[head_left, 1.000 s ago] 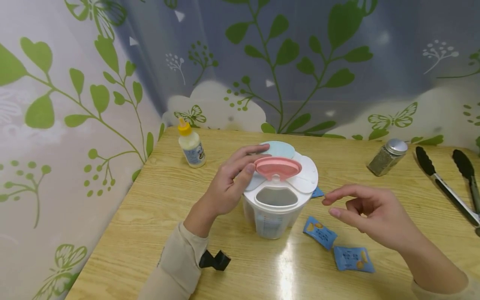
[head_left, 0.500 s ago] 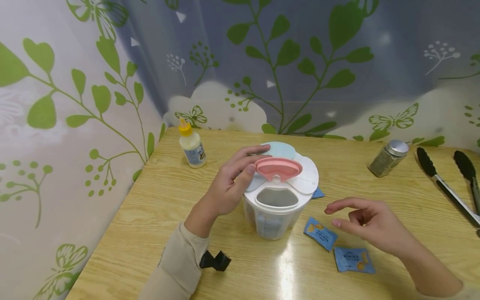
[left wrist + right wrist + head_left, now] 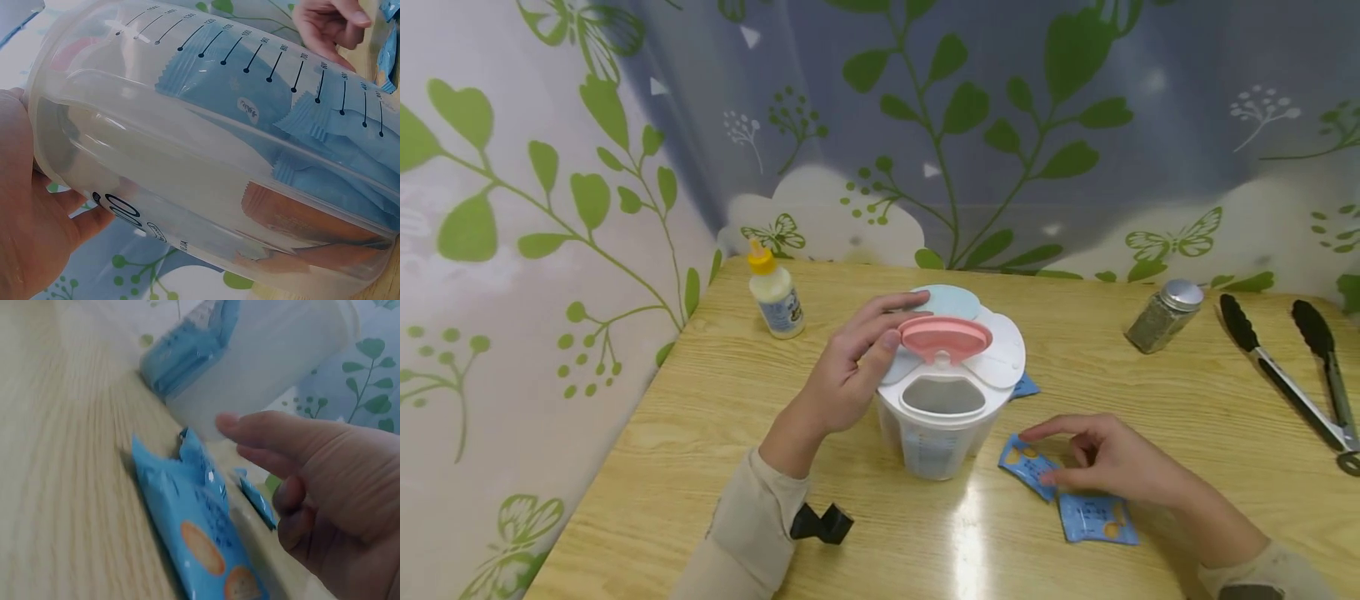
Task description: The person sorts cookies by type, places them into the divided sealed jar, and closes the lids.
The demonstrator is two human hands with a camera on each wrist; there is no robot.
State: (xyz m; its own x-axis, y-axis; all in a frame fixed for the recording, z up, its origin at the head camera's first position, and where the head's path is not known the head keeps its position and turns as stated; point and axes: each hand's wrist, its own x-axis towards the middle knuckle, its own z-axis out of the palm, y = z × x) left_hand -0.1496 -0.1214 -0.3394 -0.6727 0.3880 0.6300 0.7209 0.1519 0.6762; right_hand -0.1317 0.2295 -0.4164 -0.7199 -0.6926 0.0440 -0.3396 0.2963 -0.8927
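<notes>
A clear divided storage container (image 3: 936, 450) with a white lid stands upright on the table. Its pink flap (image 3: 946, 336) is raised behind an uncovered opening (image 3: 943, 395). My left hand (image 3: 850, 375) holds the container at the upper left, the thumb beside the pink flap. Through the wall in the left wrist view, blue packets (image 3: 219, 87) and brown packets (image 3: 294, 215) lie in separate compartments. Over a blue snack packet (image 3: 1028, 467) hovers my right hand (image 3: 1112, 462), index finger and thumb apart on either side of it. A second blue packet (image 3: 1097, 518) lies just nearer.
Another blue packet (image 3: 1025, 386) is partly hidden behind the container. A yellow-capped bottle (image 3: 777, 300) stands back left. At the right are a glass spice jar (image 3: 1165, 317) and black-tipped tongs (image 3: 1285, 383). Patterned fabric (image 3: 880, 133) borders the wooden table (image 3: 685, 467).
My right hand has moved down and slightly left, from beside the container to over the blue packet. The left hand stays on the container.
</notes>
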